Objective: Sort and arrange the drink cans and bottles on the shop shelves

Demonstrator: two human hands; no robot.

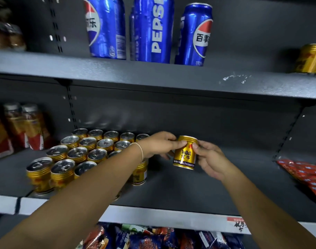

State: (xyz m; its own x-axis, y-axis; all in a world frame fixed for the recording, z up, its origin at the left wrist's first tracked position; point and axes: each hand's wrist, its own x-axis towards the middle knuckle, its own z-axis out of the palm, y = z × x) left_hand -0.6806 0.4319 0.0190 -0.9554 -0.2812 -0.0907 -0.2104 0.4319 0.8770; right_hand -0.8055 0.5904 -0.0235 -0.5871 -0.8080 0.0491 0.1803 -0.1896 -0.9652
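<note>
You are holding one small gold can (pixel 185 155) between both hands, out in front of the bare right-hand part of the middle shelf (pixel 189 191). Your left hand (pixel 157 145) is coming in from the left, its thumb and fingers curling round the upper left side of the can. Your right hand (pixel 212 159) is gripping the upper right side, the thumb lying on the printed front and the other fingers wrapping behind. The can is sitting between the two grips, nearly upright with its label facing you, its lower half showing free below your fingers. Whether its base is touching the shelf or hanging just above it cannot be told. A thin band (pixel 141 151) is circling your left wrist. Just to the left, under your left forearm, a block of matching gold cans (pixel 78 153) is standing in tight rows on the same shelf, apart from the can you are holding. Red packets (pixel 304 175) are lying at the shelf's far right. On the upper shelf (pixel 153 74) three tall blue cans (pixel 153 31) are standing, and another gold can (pixel 310 58) is standing well to their right.
</note>
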